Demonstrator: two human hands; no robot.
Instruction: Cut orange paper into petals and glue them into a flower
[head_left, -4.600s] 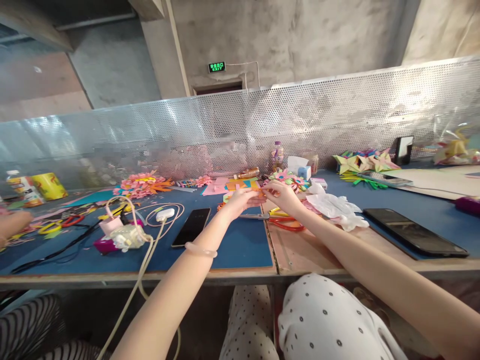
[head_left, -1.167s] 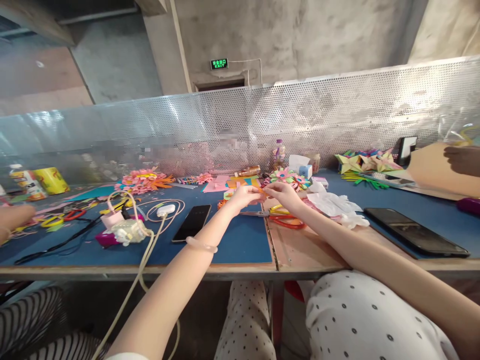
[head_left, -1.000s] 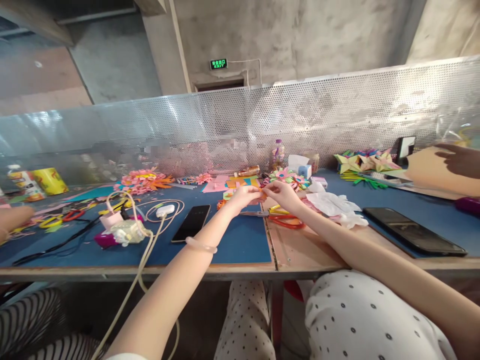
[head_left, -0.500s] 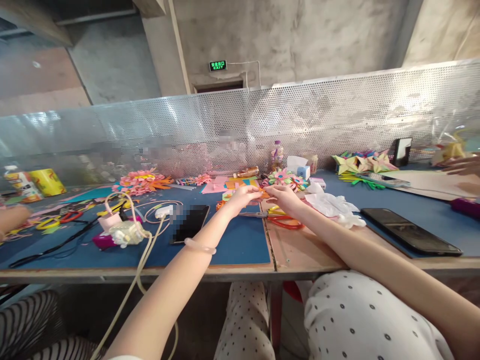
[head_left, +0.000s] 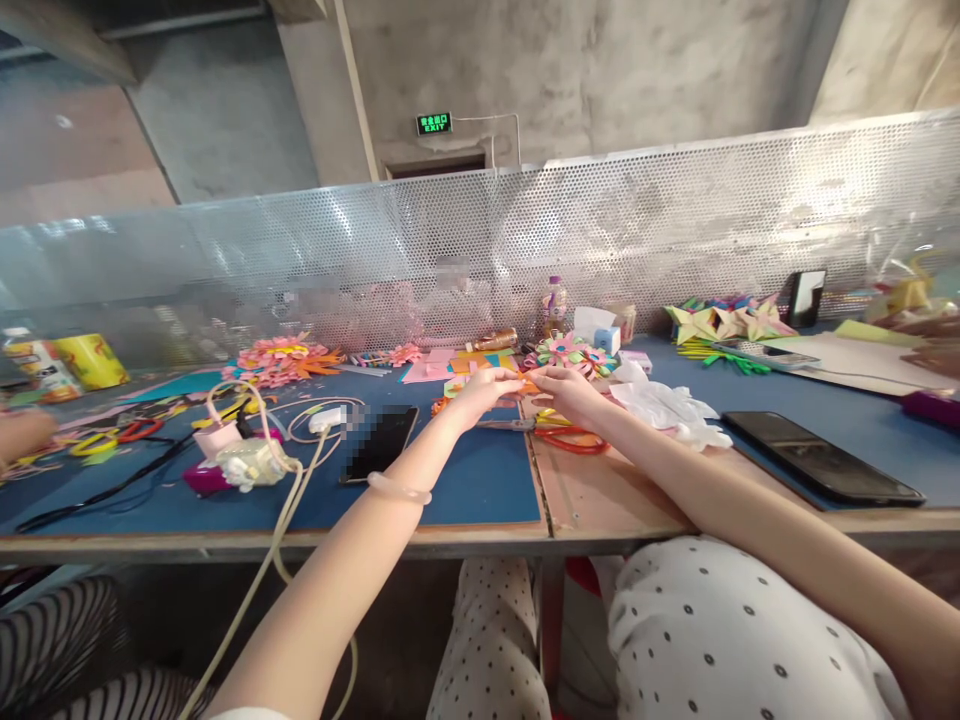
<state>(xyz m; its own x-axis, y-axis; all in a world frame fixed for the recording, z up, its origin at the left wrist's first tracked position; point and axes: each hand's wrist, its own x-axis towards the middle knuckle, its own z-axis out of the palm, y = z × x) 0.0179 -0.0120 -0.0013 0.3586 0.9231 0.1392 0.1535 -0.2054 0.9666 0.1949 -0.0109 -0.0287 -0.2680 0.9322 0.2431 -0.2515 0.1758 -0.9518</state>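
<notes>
Over the middle of the table, my left hand (head_left: pixel 486 394) and my right hand (head_left: pixel 568 394) meet with their fingertips almost touching. Pinched between them is a small piece of orange paper (head_left: pixel 528 384), mostly covered by my fingers. Just below my hands lie scissors with orange handles (head_left: pixel 576 443), their blades pointing left, and a yellow handle (head_left: pixel 550 418) beside them. Beyond my right hand sits a bunch of paper flowers (head_left: pixel 568 350) in pink and green. Sheets of pink paper (head_left: pixel 431 366) are behind my left hand.
A dark phone (head_left: pixel 821 460) lies at right, another phone (head_left: pixel 386 440) at left by a charger with cables (head_left: pixel 244 462). Crumpled white tissue (head_left: pixel 671 412) is right of my hands. Co-workers' hands show at both edges, one hand (head_left: pixel 26 435) at left. A perforated metal screen (head_left: pixel 420 240) stands behind.
My fingertips have shifted slightly on the orange paper, and my hands stay in nearly the same place. At far right, a co-worker's hand has moved and yellow-green paper now shows there.
</notes>
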